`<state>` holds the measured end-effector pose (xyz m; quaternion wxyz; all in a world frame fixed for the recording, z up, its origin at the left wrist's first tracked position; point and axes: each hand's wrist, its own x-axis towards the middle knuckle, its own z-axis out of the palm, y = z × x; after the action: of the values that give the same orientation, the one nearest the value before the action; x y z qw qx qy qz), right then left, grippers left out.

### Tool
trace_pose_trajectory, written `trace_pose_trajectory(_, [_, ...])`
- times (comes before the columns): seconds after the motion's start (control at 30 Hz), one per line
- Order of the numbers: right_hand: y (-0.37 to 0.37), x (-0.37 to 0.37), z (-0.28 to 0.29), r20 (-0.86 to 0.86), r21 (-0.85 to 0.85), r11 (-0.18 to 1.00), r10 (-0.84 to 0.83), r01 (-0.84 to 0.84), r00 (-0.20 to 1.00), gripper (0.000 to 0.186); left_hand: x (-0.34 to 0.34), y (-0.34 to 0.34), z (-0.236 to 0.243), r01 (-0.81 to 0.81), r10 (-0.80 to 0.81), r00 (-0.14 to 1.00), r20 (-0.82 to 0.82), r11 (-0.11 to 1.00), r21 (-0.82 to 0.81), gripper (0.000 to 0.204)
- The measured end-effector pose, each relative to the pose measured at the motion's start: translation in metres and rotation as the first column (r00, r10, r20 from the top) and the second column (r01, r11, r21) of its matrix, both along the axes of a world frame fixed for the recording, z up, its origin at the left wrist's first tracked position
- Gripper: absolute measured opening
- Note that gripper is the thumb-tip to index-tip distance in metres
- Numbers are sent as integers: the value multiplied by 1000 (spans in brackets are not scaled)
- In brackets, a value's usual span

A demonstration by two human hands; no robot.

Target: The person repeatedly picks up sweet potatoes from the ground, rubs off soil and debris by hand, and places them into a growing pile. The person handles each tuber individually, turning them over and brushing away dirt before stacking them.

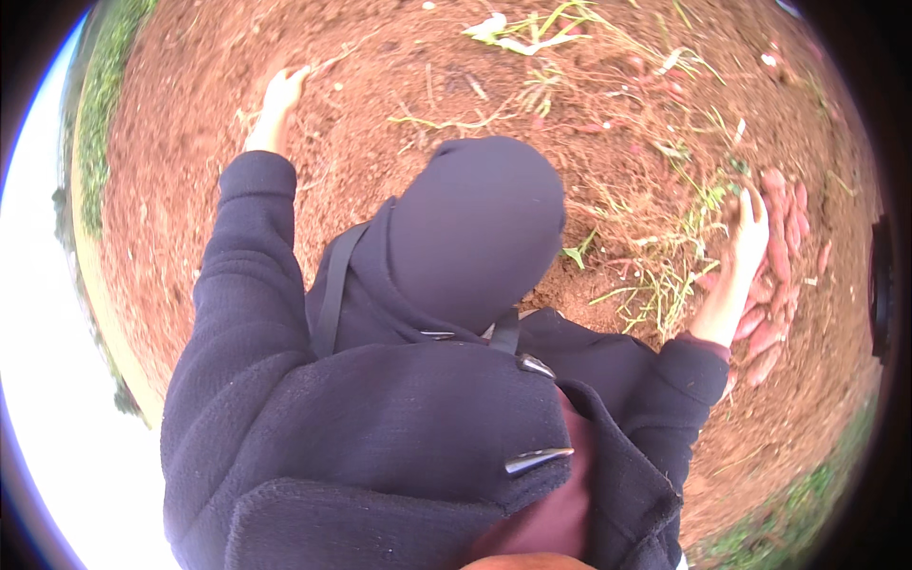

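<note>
My left hand (283,100) is out at the upper left over reddish soil (161,247), its fingers drawn together near thin, pale roots; I cannot make out what is between them. My right hand (749,218) reaches along the left edge of a pile of reddish-pink sweet potatoes (779,242), its fingers extended and slightly bent, with no held object visible. Beside it lie pale green stems and fibrous roots (665,294). My dark-clad knee (475,228) fills the middle, between my two arms.
More torn stems and leaves (532,33), with small pink roots among them, are scattered across the top. Green vegetation (104,104) borders the soil at the far left, and grass (760,518) shows at the lower right.
</note>
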<state>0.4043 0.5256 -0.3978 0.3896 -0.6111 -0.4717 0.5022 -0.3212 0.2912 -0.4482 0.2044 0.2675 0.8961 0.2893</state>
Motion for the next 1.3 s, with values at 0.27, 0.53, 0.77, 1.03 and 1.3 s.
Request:
trace_pose_trajectory(0.27, [-21, -15, -35, 372, -219, 896, 442, -386, 816, 57, -32, -202, -84, -243, 263, 964, -27, 840, -485, 54])
trace_pose_trajectory(0.53, [-52, -40, -60, 426, -544, 561, 825, -624, 370, 76, -27, -120, -99, 1, -146, 944, -296, 898, -441, 61])
trace_pose_trajectory(0.77, [-69, -46, -72, 667, -520, 599, 730, -610, 149, 86, -60, -23, -104, 175, -347, 892, -289, 856, -487, 64])
trace_pose_trajectory(1.03, [-82, -65, -75, 753, -591, 595, 649, -544, -108, 75, -91, 16, -139, 216, -440, 853, -281, 787, -578, 54])
trace_pose_trajectory(1.3, [-87, -73, -64, 760, -511, 602, 650, -613, 4, 58, -76, 10, -112, 209, -418, 884, -209, 754, -623, 58])
